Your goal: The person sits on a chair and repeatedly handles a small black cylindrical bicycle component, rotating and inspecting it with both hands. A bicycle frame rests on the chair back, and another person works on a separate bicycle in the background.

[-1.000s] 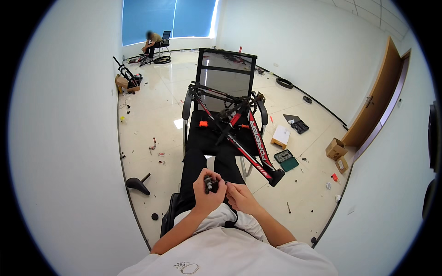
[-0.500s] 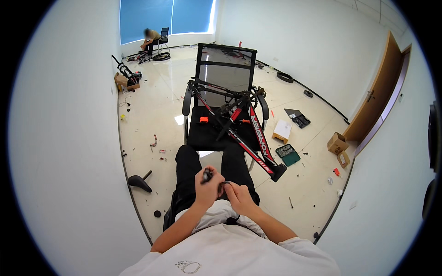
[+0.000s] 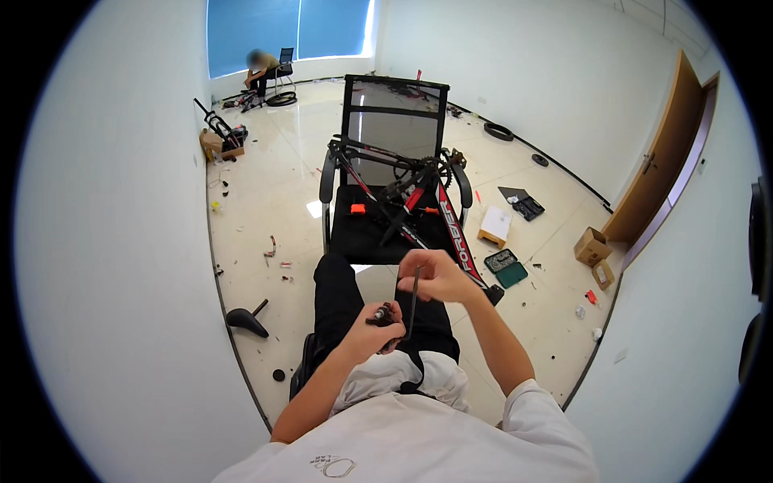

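Over my lap, my left hand is closed around a small black part with a silvery end; its exact kind does not show. My right hand is raised higher and to the right, its fingers bent around the upper end of a thin dark rod. The rod runs down beside my left hand; whether it touches the part is hidden. In front of me a black and red bicycle frame lies across a black mesh chair, its crank and chainring attached. An orange-red object sits on the seat.
To the right lie an open green tool case, a black case, a white-topped box and cardboard boxes. A bicycle saddle is on the left floor among small parts. Another person sits far back.
My right hand has moved up and away from my left hand, and the thin rod now shows between them. My left hand has shifted slightly right and down, still holding the black part.
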The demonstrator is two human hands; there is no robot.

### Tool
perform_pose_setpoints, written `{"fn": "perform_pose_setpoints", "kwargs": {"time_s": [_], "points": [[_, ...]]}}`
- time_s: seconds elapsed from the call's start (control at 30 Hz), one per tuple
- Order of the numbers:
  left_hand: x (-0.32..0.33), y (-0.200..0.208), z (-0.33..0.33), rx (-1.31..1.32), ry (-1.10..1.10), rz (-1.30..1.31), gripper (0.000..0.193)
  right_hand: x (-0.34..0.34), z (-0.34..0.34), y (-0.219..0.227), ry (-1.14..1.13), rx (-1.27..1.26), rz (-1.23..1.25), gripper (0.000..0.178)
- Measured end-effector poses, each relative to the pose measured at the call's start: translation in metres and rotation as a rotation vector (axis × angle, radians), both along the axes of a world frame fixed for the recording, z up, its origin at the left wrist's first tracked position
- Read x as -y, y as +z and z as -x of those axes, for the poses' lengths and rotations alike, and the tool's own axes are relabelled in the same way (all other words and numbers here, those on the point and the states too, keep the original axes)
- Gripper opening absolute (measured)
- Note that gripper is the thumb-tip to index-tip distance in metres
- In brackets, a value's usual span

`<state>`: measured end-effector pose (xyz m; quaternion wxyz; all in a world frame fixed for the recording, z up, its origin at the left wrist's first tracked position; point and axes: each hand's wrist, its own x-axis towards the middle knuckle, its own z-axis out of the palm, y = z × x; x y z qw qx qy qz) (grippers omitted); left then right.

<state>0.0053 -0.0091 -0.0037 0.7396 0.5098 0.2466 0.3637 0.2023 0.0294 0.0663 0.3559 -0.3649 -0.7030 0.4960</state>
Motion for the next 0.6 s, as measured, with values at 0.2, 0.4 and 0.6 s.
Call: {"fn": "perform_pose_setpoints", "kwargs": {"time_s": [0.2, 0.4, 0.6], "points": [[-0.007, -0.006, 0.002, 0.098, 0.316, 0.041, 0.014, 0.057, 0.054, -0.001, 0.042, 0.260, -0.515, 0.099], [-0.007, 0.011, 0.006, 0.189, 0.300, 0.117, 0.018, 0.031, 0.017, -0.053, -0.183, 0.408, -0.563, 0.097], [0.012, 0.001, -0.014, 0.026, 0.064, 0.064, 0.016, -0.019, 0.010, -0.021, -0.407, 0.132, -0.499, 0.067]]}}
